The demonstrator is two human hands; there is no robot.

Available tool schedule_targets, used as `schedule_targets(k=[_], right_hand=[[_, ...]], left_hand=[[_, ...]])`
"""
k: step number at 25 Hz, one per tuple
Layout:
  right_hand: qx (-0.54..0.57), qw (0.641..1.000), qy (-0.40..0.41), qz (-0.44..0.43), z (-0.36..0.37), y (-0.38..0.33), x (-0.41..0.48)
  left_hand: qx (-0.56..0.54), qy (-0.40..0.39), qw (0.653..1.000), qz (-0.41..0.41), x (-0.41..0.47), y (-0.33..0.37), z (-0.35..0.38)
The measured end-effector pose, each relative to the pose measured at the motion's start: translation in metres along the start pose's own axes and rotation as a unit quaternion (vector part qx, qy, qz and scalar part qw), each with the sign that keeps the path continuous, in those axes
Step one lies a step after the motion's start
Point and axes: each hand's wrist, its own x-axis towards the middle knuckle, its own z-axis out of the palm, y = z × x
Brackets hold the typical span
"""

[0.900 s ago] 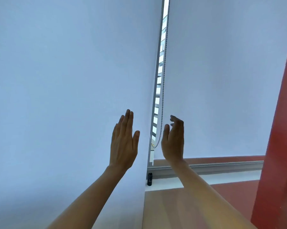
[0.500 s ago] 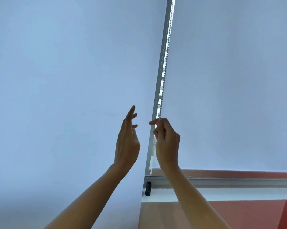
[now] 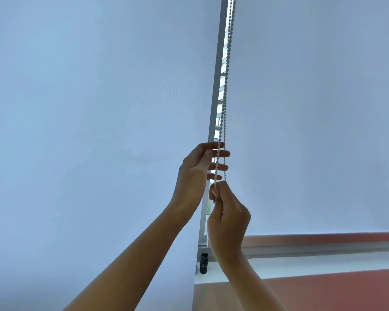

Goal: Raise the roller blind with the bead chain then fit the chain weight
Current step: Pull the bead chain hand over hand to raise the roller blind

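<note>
A white bead chain (image 3: 225,86) hangs in two strands in the narrow gap between two pale roller blinds. The right blind (image 3: 312,108) ends just above the window sill. The left blind (image 3: 88,108) hangs lower, past the sill. My right hand (image 3: 228,221) pinches the chain's strands between thumb and fingers. Just above it, my left hand (image 3: 193,171) is spread, its fingers reaching behind both strands without closing on them. A small black cylinder (image 3: 203,263) stands upright on the sill below the chain.
A grey window frame post (image 3: 214,97) runs up the gap beside the chain. The white sill (image 3: 323,263) stretches to the right, above a reddish wall (image 3: 334,288).
My right hand went from open to pinching the chain and now sits a little lower. My left hand has swung right until its fingers lie behind the strands.
</note>
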Motion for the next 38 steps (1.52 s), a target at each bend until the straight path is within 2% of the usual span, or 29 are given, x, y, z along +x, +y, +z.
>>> schedule_targets(k=[3,5,8,10,13,15,17,20,23,26,29,32,35,36,38], right_hand=[[0.018,1.0,-0.003,0.019,0.003,-0.007,-0.008],[0.041,0.999,-0.009,0.028,0.001,-0.016,-0.014],[0.115,0.991,-0.026,0.063,-0.005,-0.024,-0.018],[0.164,0.98,-0.044,0.106,-0.01,-0.025,-0.017],[0.181,0.971,-0.06,0.143,-0.019,-0.02,-0.013],[0.174,0.973,-0.061,0.14,-0.022,-0.014,-0.011],[0.162,0.976,-0.054,0.132,-0.024,-0.007,-0.008],[0.151,0.977,-0.029,0.147,-0.024,0.009,0.007],[0.115,0.981,-0.013,0.157,-0.02,0.017,0.023],[0.045,0.989,0.035,0.138,-0.014,0.011,0.029],[0.007,0.994,0.084,0.065,-0.011,-0.002,0.031],[0.052,0.998,0.046,-0.008,-0.009,-0.016,0.042],[0.154,0.985,-0.055,0.049,-0.005,-0.033,0.056],[0.16,0.983,-0.044,0.073,-0.002,-0.036,0.06],[0.094,0.989,0.011,0.111,0.004,-0.03,0.069]], left_hand=[[0.024,0.016,1.0,-0.004,0.007,-0.002,0.001],[0.05,0.028,0.998,-0.042,0.012,-0.01,0.001],[0.075,-0.003,0.991,-0.11,0.017,-0.021,0.006],[0.095,-0.02,0.989,-0.116,0.021,-0.024,0.012],[0.071,-0.036,0.994,-0.07,0.025,-0.021,0.018],[0.034,-0.016,0.998,-0.041,0.023,-0.023,0.019],[0.085,0.037,0.996,-0.008,0.015,-0.031,0.019],[0.2,0.097,0.973,0.058,0.001,-0.047,0.015],[0.232,0.121,0.961,0.091,-0.007,-0.056,0.011],[0.242,0.127,0.955,0.119,-0.012,-0.057,0.012],[0.249,0.137,0.949,0.14,-0.019,-0.055,0.011],[0.248,0.138,0.948,0.147,-0.024,-0.053,0.009],[0.219,0.112,0.961,0.125,-0.026,-0.052,0.01],[0.209,0.105,0.965,0.118,-0.026,-0.051,0.009],[0.205,0.101,0.967,0.115,-0.025,-0.05,0.004]])
